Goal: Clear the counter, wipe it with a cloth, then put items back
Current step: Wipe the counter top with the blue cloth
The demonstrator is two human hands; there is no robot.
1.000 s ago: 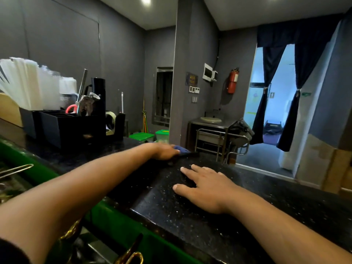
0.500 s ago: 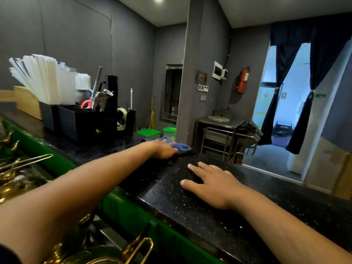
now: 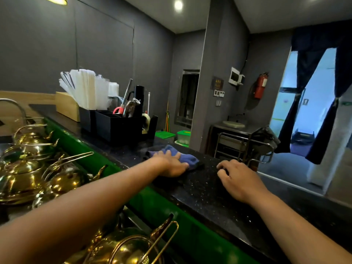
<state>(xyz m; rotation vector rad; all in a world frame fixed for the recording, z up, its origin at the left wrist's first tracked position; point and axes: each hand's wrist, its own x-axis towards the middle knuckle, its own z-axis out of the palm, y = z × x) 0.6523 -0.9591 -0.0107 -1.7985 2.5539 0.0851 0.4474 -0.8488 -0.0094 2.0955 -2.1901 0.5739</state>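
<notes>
A black speckled counter runs from the left back to the front right. My left hand presses flat on a blue cloth lying on it, fingers spread over the cloth. My right hand rests on the bare counter to the right of the cloth, fingers bent, holding nothing. Behind the cloth stand black organiser boxes with white straws, red scissors and a tape dispenser.
Several brass teapots sit below the green counter edge at the left. A wooden box stands at the counter's far end. Beyond the counter are a metal trolley, green bins and a curtained doorway.
My left hand has slid the blue cloth toward the left along the counter, so more of the cloth shows. My right hand has curled its fingers. The view has turned left.
</notes>
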